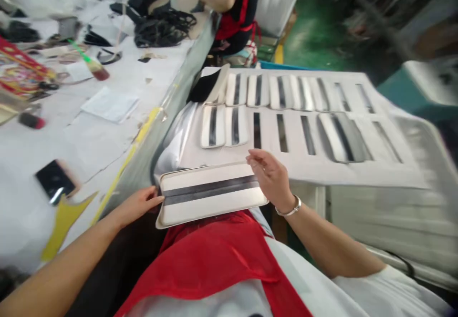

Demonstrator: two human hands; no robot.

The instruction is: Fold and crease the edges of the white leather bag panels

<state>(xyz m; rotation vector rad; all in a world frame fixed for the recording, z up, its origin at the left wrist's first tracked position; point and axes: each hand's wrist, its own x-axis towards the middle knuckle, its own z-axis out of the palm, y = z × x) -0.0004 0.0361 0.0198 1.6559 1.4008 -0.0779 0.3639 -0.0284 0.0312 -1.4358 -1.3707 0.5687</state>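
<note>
A pale, flat rectangular panel (pixel 211 207) with rounded corners and a dark strip along its middle lies across my lap, over a red apron. My left hand (pixel 143 205) grips its left end, thumb on top and fingers at the edge behind. Over its right end is my right hand (pixel 270 178), with a bracelet at the wrist. Its fingers are bent and drawn together; whether something small is between them is hidden. Ahead, a white board (pixel 229 157) carries several similar striped panels (pixel 213 126) in two rows, along with bare dark strips (pixel 282 133).
A long worktable (pixel 118 140) on the left holds a phone (pixel 57 181), a yellow cut piece (pixel 66 221), a green-tipped bottle (pixel 93 66), folded paper (pixel 109 105) and a heap of black straps (pixel 161 26). Another person (pixel 236 12) sits farther along it.
</note>
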